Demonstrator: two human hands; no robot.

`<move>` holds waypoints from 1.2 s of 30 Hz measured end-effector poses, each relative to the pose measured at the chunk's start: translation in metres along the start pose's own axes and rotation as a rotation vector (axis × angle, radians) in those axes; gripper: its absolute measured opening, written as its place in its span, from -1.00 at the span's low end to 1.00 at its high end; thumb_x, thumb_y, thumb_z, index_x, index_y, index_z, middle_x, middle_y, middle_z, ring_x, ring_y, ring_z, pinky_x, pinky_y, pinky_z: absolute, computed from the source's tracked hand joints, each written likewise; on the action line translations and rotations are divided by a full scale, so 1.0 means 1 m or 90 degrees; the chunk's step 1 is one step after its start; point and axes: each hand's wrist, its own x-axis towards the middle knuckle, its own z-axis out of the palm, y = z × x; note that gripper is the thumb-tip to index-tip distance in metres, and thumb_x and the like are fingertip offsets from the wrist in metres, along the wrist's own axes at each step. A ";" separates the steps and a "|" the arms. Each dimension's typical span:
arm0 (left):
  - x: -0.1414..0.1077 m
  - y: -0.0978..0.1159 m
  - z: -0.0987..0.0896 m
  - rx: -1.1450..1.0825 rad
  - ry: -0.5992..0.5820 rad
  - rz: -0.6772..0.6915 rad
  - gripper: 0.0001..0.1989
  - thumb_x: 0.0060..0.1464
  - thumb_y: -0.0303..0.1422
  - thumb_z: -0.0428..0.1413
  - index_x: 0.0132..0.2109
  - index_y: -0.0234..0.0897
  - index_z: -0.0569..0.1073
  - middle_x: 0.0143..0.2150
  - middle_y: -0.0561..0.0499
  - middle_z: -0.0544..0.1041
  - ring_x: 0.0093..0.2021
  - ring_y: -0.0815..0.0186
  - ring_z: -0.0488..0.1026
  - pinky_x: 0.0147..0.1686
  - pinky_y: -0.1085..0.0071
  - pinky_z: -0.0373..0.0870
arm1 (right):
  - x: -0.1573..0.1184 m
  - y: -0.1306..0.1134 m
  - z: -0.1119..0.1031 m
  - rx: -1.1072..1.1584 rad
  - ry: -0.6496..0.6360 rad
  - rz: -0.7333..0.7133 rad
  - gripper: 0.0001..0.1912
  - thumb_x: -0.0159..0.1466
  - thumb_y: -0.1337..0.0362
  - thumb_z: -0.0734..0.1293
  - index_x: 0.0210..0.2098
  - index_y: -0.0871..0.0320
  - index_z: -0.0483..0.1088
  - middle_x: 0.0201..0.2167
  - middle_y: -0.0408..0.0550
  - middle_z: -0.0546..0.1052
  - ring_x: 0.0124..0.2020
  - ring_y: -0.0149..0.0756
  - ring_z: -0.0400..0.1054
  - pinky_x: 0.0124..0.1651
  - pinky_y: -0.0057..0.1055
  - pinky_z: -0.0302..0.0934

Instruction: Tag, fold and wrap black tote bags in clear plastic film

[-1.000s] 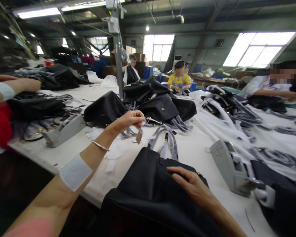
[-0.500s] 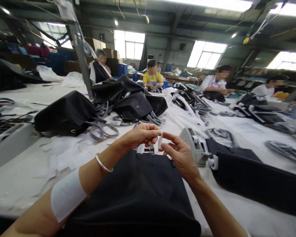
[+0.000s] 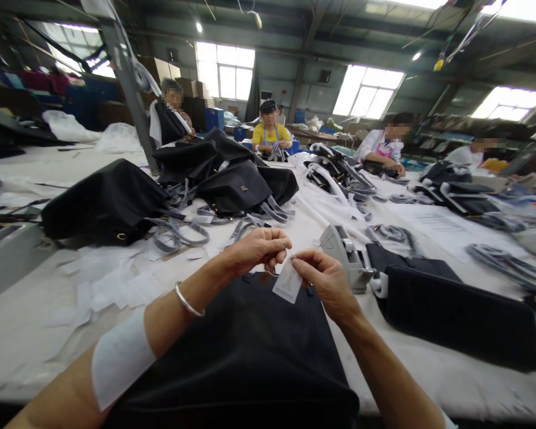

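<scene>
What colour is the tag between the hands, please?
The tag is white with faint markings, best seen in the head view.

Silver bangle point(image 3: 185, 302), white forearm patch point(image 3: 122, 357) (squarish)

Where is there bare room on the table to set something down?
Front left, between the paper scraps and the left forearm, the white table is mostly bare. Front right too, between the right forearm and the long black piece. The large black bag fills the near middle, and beyond the left hand it is crowded with black bags and grey straps.
</scene>
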 end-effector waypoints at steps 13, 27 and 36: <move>-0.003 -0.017 -0.012 -0.265 -0.013 0.028 -0.64 -0.03 -0.32 0.35 -0.13 -0.36 0.44 -0.45 0.05 0.42 -0.17 0.23 0.52 -0.14 0.41 0.40 | 0.003 -0.012 -0.018 0.435 0.071 0.171 -0.73 -0.02 0.26 0.55 -0.41 0.13 0.40 -0.51 -0.14 0.55 -0.48 -0.33 0.44 -0.56 -0.53 0.26; -0.003 -0.032 -0.011 -0.245 0.027 0.113 -0.56 -0.17 -0.59 0.29 -0.08 -0.35 0.43 -0.37 0.02 0.49 -0.17 0.22 0.51 -0.18 0.37 0.49 | -0.019 0.007 -0.047 0.326 -0.069 0.023 -0.78 0.16 0.07 0.46 -0.44 0.09 0.52 -0.49 -0.14 0.48 -0.44 -0.40 0.35 -0.40 -0.49 0.29; -0.008 -0.023 0.009 -0.064 -0.056 0.222 -0.72 -0.01 -0.48 0.24 -0.12 -0.33 0.40 -0.54 0.07 0.43 -0.27 0.27 0.50 -0.21 0.41 0.43 | -0.014 0.006 -0.021 0.081 -0.059 0.060 -0.68 0.14 0.09 0.48 -0.16 0.10 0.53 -0.22 -0.02 0.56 -0.27 -0.24 0.45 -0.30 -0.38 0.34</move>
